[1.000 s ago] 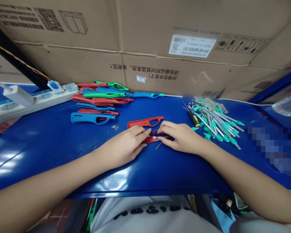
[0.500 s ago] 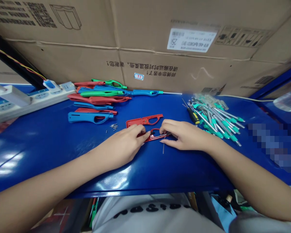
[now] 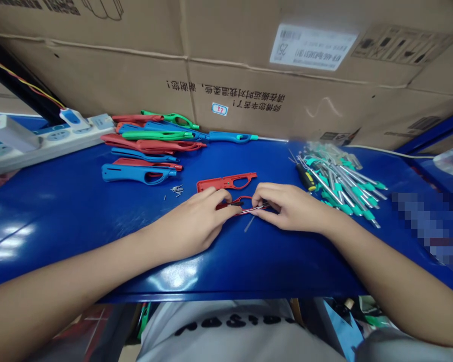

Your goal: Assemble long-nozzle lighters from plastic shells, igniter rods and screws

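Near the middle of the blue table, my left hand (image 3: 200,218) grips the left end of a red handle shell (image 3: 245,199) that has thin wires in it. My right hand (image 3: 287,206) pinches the right end of the same shell, where the wires run. A thin clear strip (image 3: 249,224) sticks out below my right fingertips. Just behind lies another red handle half (image 3: 228,182), flat on the table. A small heap of screws (image 3: 177,190) is left of it. My fingers hide much of the held shell.
Blue, red and green handles (image 3: 154,146) are piled at the back left, beside a white power strip (image 3: 49,143). Metal tubes with teal parts (image 3: 343,183) and a black-yellow screwdriver (image 3: 305,177) lie at the right. A cardboard box (image 3: 136,75) stands behind.
The held shell looks tilted, with less of its inside and wires showing. The clear strip now slants down to the left. The whole view has shifted slightly.
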{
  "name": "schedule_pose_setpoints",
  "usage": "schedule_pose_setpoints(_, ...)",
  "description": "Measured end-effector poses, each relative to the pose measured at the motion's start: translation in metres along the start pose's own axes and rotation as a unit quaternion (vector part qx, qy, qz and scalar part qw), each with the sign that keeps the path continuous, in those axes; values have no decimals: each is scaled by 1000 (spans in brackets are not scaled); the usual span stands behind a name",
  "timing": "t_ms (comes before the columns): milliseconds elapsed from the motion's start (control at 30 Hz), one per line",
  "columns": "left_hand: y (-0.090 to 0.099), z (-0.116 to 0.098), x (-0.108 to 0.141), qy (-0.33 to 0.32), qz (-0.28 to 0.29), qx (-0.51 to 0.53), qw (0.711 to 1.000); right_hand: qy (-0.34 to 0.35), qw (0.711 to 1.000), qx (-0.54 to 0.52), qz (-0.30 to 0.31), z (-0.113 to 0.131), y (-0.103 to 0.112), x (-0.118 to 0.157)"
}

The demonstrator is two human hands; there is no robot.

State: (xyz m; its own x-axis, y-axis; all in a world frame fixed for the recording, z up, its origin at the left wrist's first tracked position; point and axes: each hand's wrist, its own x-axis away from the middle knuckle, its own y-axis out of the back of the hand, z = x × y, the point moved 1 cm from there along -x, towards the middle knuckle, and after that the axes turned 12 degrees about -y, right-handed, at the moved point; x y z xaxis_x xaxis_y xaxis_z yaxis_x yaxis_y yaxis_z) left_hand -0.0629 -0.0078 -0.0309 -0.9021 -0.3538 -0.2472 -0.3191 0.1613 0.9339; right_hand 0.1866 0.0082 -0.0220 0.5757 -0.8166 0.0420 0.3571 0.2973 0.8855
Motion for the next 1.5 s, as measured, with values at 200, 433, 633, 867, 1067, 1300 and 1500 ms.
schedule_pose_setpoints(200,0,1,-1,-5,-5,5,1000,-12,1000,-10,-15,2,0,-3)
schedule_pose_setpoints(433,0,1,-1,-7,-2,5,1000,-36,998,-53,-24,1,1,-4)
schedule_pose_setpoints(633,0,2,0,-3,3,3,1000,-31,997,-61,-24,2,1,-4)
schedule_pose_setpoints(867,2,2,0,-4,26,-15,1000,8,997,-67,-24,2,3,-1)
schedule_pose_setpoints(1067,2,2,1,-10,24,-12,1000,40,998,-47,8,3,7,4)
schedule_pose_setpoints(1300,2,1,0,-15,-2,7,1000,-9,1000,-21,-8,7,3,2)
schedule_pose_setpoints(1500,1,1,0,-5,4,4,1000,-1,1000,-8,8,6,3,2)
